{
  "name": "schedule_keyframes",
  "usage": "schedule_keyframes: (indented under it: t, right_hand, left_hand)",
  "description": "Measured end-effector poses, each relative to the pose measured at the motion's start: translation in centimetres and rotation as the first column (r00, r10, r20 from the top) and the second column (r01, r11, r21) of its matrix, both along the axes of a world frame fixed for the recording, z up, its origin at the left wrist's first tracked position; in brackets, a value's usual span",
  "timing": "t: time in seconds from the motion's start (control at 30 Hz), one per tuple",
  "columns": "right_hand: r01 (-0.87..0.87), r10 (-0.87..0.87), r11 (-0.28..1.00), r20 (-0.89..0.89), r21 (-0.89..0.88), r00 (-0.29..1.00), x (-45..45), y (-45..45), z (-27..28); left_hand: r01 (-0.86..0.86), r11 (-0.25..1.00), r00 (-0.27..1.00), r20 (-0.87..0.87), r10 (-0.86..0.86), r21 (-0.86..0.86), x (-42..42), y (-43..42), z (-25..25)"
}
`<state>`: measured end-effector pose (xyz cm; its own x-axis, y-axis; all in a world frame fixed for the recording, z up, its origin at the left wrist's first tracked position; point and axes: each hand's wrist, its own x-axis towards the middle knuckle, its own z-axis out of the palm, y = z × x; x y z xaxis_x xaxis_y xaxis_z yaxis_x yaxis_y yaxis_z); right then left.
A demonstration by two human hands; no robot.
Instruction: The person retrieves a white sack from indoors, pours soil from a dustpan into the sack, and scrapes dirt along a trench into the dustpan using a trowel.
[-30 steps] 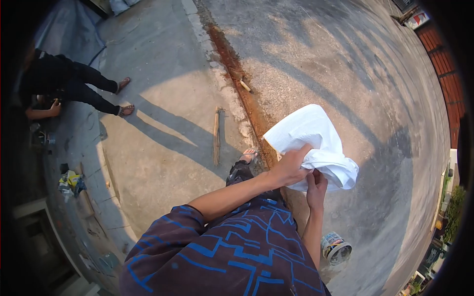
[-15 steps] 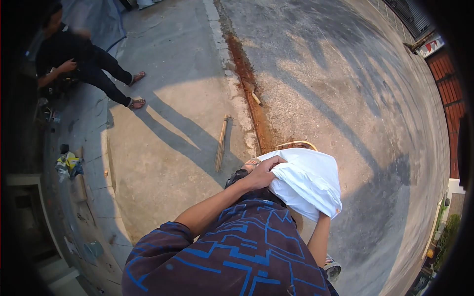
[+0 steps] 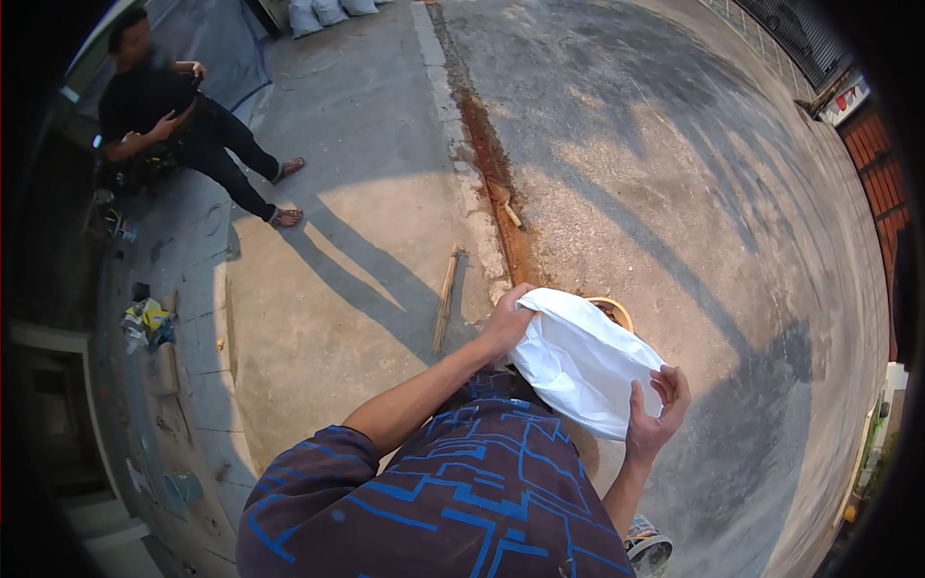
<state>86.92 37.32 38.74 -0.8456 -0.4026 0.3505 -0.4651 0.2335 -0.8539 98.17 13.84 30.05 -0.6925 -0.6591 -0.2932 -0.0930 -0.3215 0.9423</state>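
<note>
A white sack (image 3: 588,371) hangs in front of my body with its mouth spread wide. My left hand (image 3: 508,321) is closed on the rim at the sack's upper left corner. At the sack's right edge is my right hand (image 3: 659,409), fingers apart and curved, with nothing gripped between them. Behind the sack, a round yellow rim (image 3: 617,310) shows in part; the rest of that container is hidden.
A person (image 3: 183,125) stands at the upper left. A bundle of sticks (image 3: 446,299) lies on the concrete. A tool with a pale handle (image 3: 513,214) rests in the reddish trench (image 3: 487,144). A bucket (image 3: 647,547) is at my lower right.
The sack has gone from bunched up to opened out. My right hand has come out from inside it and spread its fingers. More of the standing person shows.
</note>
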Motion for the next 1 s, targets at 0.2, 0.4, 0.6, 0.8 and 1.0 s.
schedule_keyframes:
  t: [0.2, 0.4, 0.6, 0.8, 1.0]
  right_hand:
    - [-0.115, 0.007, 0.847, 0.205, 0.519, 0.979, -3.7, 2.3, -5.7]
    - [0.107, 0.374, 0.906, 0.893, -0.409, 0.249, -2.0, 2.7, -7.5]
    - [0.260, 0.682, 0.692, 0.728, -0.673, 0.071, -0.3, -0.4, -2.7]
    - [0.279, 0.554, 0.697, 0.744, -0.660, 0.375, -0.9, -1.7, -5.4]
    - [0.199, 0.652, 0.714, 0.741, -0.671, 0.159, -0.1, -5.5, -4.6]
  left_hand:
    - [0.243, 0.970, 0.968, -0.061, -0.244, -0.024, -0.3, -1.0, 2.9]
    - [0.462, 0.830, 0.886, 0.124, -0.447, -0.312, 2.3, -5.2, 5.4]
    - [0.374, 0.792, 0.900, 0.393, -0.186, -0.482, 4.3, -4.4, -1.8]
    - [0.292, 0.821, 0.650, 0.731, 0.207, -0.491, 5.1, 0.9, -4.7]
    - [-0.214, 0.694, 0.961, 0.276, 0.022, 0.688, 3.2, 0.7, -6.8]
